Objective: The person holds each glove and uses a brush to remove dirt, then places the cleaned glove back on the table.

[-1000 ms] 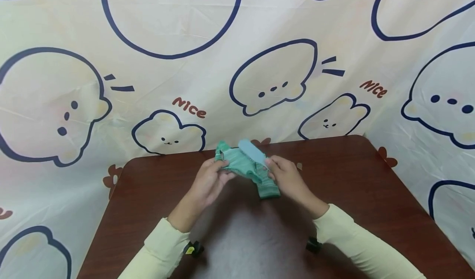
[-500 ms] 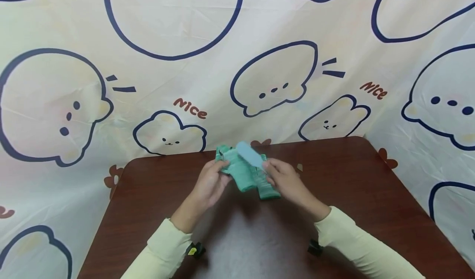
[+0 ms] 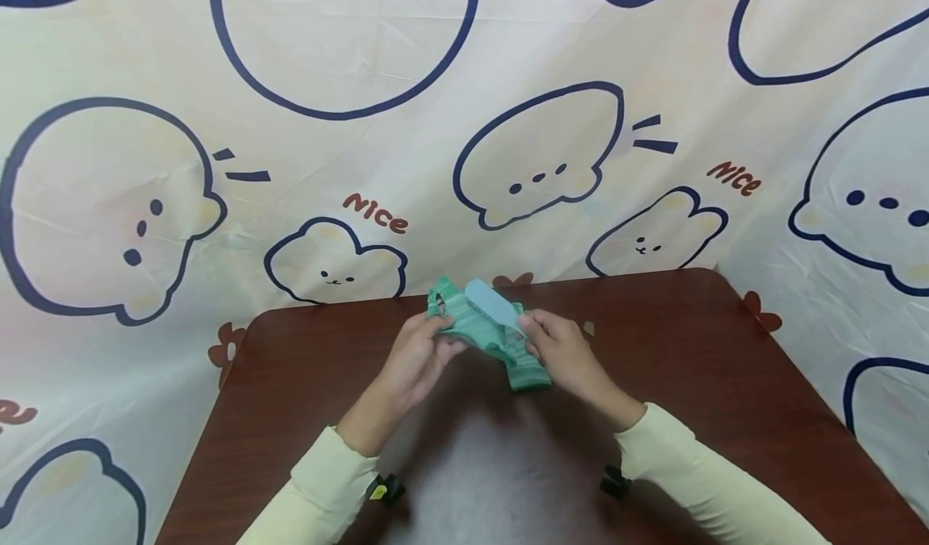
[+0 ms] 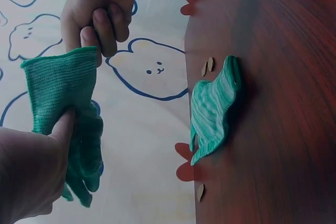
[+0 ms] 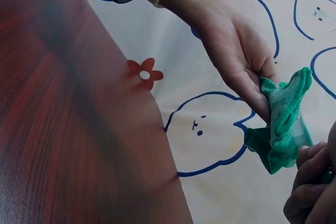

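Near the far edge of the table, my left hand (image 3: 415, 358) pinches a green striped knit glove (image 3: 472, 319), thumb on top. In the left wrist view that glove (image 4: 60, 87) hangs with its cuff up and fingers down. My right hand (image 3: 564, 355) grips a light-blue brush (image 3: 490, 301) with a flat, rounded back. The brush head overlaps the held glove in the head view; in the right wrist view the brush (image 5: 302, 132) is right at the glove's side, partly hidden by it. A second green glove (image 4: 215, 111) lies on the table, below the right hand in the head view.
The dark reddish-brown table (image 3: 319, 384) has rounded far corners. A pale cloth (image 3: 406, 166) with cartoon drawings hangs behind it and at the sides. Black cameras sit at both wrists, one under the left sleeve (image 3: 319, 480).
The held glove's loose part dropped toward the person, then came back up under the brush. Brush and hands stay close to the same place, with the brush shifting slightly. The second glove stays put.
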Tool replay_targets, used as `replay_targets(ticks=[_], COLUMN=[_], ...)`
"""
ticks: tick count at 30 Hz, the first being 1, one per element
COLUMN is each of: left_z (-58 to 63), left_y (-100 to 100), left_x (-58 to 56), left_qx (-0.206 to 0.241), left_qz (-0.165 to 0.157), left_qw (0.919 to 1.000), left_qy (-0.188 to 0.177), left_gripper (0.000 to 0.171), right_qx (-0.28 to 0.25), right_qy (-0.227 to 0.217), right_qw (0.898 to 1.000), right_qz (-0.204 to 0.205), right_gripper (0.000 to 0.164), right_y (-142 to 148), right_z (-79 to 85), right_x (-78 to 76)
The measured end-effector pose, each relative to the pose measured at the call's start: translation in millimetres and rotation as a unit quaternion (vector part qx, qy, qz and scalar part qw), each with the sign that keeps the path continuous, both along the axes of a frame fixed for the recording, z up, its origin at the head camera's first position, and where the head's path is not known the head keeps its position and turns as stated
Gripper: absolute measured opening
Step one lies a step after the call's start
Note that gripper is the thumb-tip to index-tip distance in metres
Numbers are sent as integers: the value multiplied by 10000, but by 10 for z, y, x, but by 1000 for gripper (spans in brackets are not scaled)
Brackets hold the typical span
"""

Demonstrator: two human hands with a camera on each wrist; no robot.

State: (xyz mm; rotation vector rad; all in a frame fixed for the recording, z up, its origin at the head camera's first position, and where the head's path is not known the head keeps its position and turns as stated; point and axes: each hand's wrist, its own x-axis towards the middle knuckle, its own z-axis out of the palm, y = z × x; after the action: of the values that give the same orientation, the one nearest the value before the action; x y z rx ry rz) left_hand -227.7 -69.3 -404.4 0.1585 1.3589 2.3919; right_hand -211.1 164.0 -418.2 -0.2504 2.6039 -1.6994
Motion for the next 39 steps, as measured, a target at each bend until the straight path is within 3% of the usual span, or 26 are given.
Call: replay_targets(ticks=[5,10,14,18,25,32,36,39], left_z=[3,9,-12,-54,-75,-52,-67,-90], left_y=[6,-104,-169,-99,83,66,65,87], left_x=[-15,-48,-75,-67,-12,27,22,13], left_qx=[52,135,237,108,27,32,73,128], left_qz=[77,463,607,400,-56,-158,-270,-177], left_qw=[10000,9988,9979,9991,10000,9999,9996,9998], left_qy=[-34,-30,-60,-5,-2,57,71,29], left_gripper=[48,51,56,52,48,48,49,49], right_qx=[39,-370,-799,-926,-250,320,379,391], right_qy=[100,-53,-252,-231,-173,103,200,275], right_qw=[9998,9979,9959,9954,9983,9994,9990,9987], right_qz=[-181,-525,-334,14,500,-45,-100,-163], right_gripper=[43,45,44,41,39,41,43,43], right_y=[116,327,370,222,-32,85,136,151], right_z=[-16,-35,-2,42,49,32,12,-5], right_x=[-43,-118,-105,-22,59,7,-15,-30])
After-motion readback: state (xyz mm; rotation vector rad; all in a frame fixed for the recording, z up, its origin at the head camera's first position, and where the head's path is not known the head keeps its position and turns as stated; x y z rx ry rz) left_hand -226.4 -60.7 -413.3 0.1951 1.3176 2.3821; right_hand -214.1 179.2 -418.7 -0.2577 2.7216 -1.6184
